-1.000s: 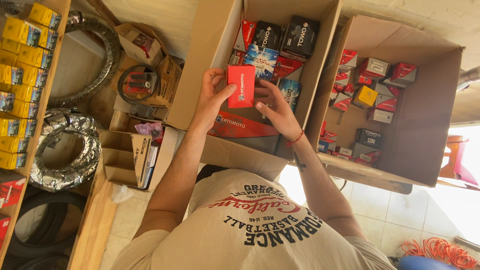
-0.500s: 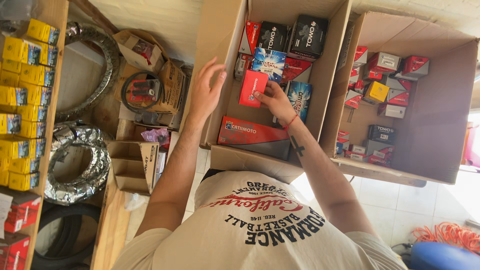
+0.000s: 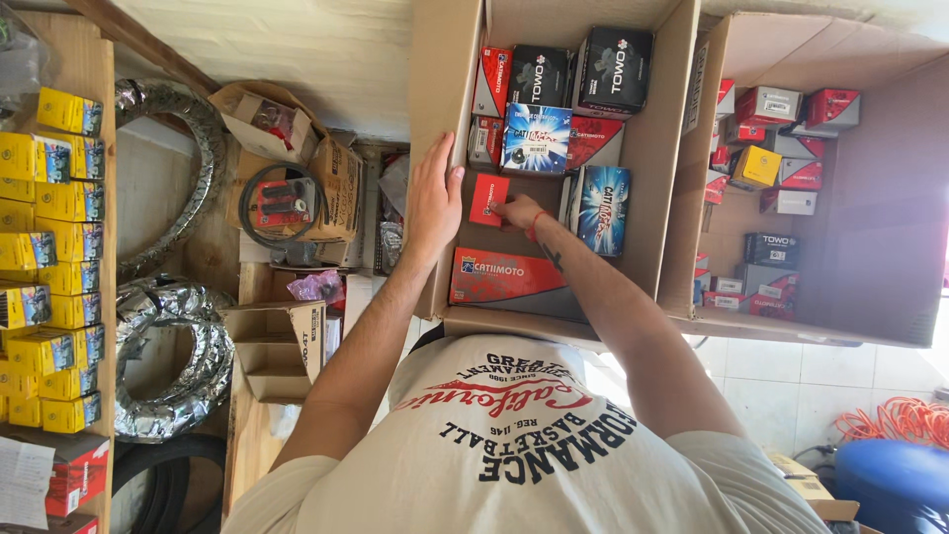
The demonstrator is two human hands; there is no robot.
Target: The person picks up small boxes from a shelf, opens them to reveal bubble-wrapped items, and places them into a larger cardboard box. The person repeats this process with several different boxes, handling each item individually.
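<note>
Right hand (image 3: 516,212) down inside the open cardboard carton (image 3: 440,119), grip pinching the edge of a small flat red box (image 3: 488,199), held upright against the packed stock. Just beyond that grip, a blue-and-white box (image 3: 535,138); beside it on the outer side, a second blue box (image 3: 599,210); further in, two black boxes (image 3: 613,69) standing at the carton's far end. Nearer the body from the grip, a long red box (image 3: 504,276) lying flat on the carton floor. Left hand (image 3: 433,198) flat on the carton's side wall, fingers spread, grip holding nothing, just beside the small red box. Well apart past the right hand, a second carton (image 3: 870,277) with scattered small red, yellow and black boxes. Well apart past the left hand, foil ducting (image 3: 173,381) and shelves of yellow boxes (image 3: 54,198).
</note>
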